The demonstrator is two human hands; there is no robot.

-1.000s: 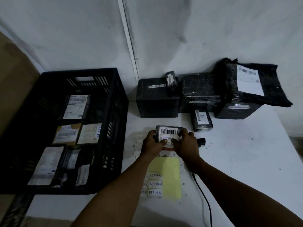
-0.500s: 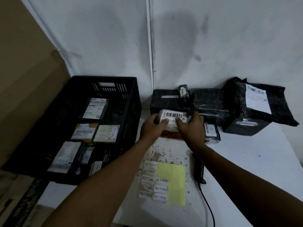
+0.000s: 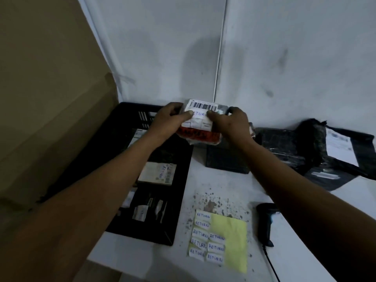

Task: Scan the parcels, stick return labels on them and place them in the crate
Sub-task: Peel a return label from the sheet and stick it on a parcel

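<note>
While the black crate [image 3: 179, 200] sits at lower left of the frame, left hand [image 3: 171, 121] and right hand [image 3: 232, 123] both grasp the labelled parcel [image 3: 200, 127] at the centre.

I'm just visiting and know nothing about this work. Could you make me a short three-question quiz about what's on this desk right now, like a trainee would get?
1. True or false: the parcel held in both hands already has a RETURN label stuck on it.
2. Where does the scanner lie? A) in the crate B) on the table right of the yellow sheet C) in the right hand
3. Fill in: the left hand and right hand hold the parcel beside the far end of the black ____.

Key
1. True: a strip reading RETURN sits under the barcode.
2. B: it lies beside the yellow sheet.
3. crate.
</note>
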